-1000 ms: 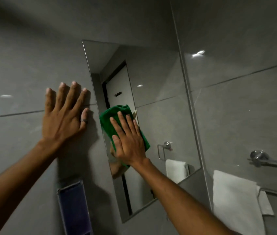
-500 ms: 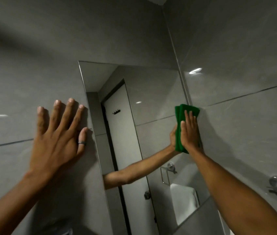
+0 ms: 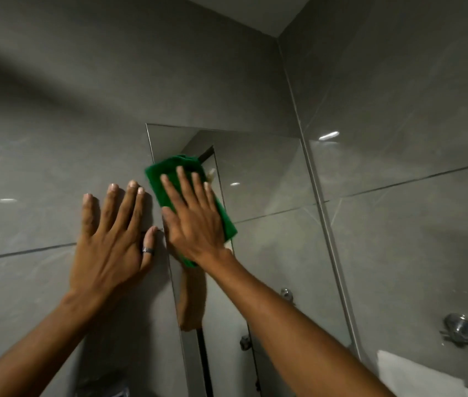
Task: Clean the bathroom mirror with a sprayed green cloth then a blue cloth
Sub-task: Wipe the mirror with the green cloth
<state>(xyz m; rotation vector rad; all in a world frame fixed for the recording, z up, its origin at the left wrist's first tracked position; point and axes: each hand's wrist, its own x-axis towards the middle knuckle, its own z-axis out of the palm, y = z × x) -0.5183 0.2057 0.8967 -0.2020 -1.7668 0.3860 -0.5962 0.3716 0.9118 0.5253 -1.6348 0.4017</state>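
Note:
A tall frameless mirror [image 3: 267, 173] hangs on the grey tiled wall. My right hand [image 3: 192, 219] lies flat on a folded green cloth [image 3: 166, 173] and presses it against the mirror's upper left part, near its left edge. My left hand [image 3: 115, 239], with a ring on the thumb, rests flat with spread fingers on the wall tile just left of the mirror. It holds nothing. The mirror reflects my right arm below the cloth. No blue cloth is in view.
The side wall [image 3: 413, 138] meets the mirror's right edge at a corner. A chrome towel holder [image 3: 462, 329] sticks out from that wall at lower right, with a white towel [image 3: 410, 373] under it. The ceiling [image 3: 255, 10] is close above.
My right hand has swept the green cloth from the mirror's right edge across to its upper left. The view has tilted up. My left hand stays on the wall.

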